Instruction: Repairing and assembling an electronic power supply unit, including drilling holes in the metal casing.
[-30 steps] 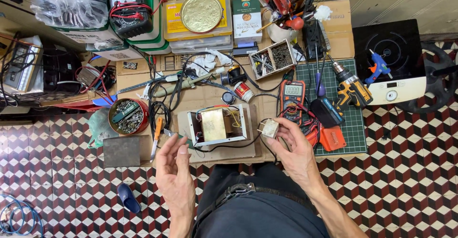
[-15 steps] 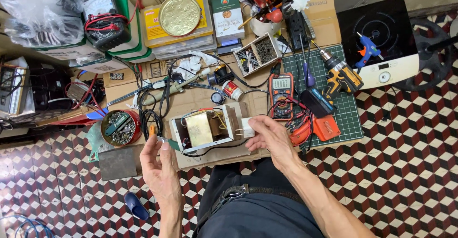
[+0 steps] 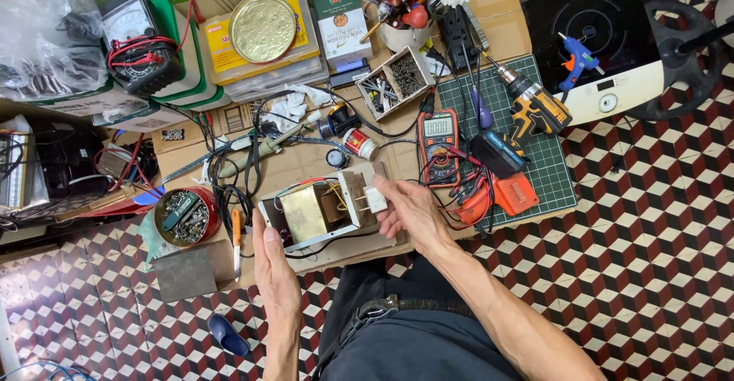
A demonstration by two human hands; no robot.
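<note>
- Since the earlier frames both hands have closed in on the opened metal box (image 3: 317, 214): the left hand (image 3: 273, 266) now lies flat along its near-left edge, and the right hand (image 3: 409, 211), which half a second ago reached in from the right, now pinches a small white plug piece (image 3: 374, 198) at the box's right end.
- That box sits on the cardboard-covered counter (image 3: 367, 247), just in front of the person, between the red tin of scrap parts (image 3: 186, 214) and the orange multimeter (image 3: 438, 138).
- Judging by its sheet-metal walls and the wound block inside, the box is probably heavy for its size and stiff; the outer side walls look the safest hold, not the thin coloured wires (image 3: 306, 186) across the top, which could tear loose.
- Left-hand fingers (image 3: 264, 232) are straight and open, steadying the wall rather than gripping.
- Right-hand fingers (image 3: 391, 190) are nearly shut, thumb and forefinger on the white piece, which looks light, hard and easily dropped; whether it is joined to the box by a lead cannot be told.
</note>
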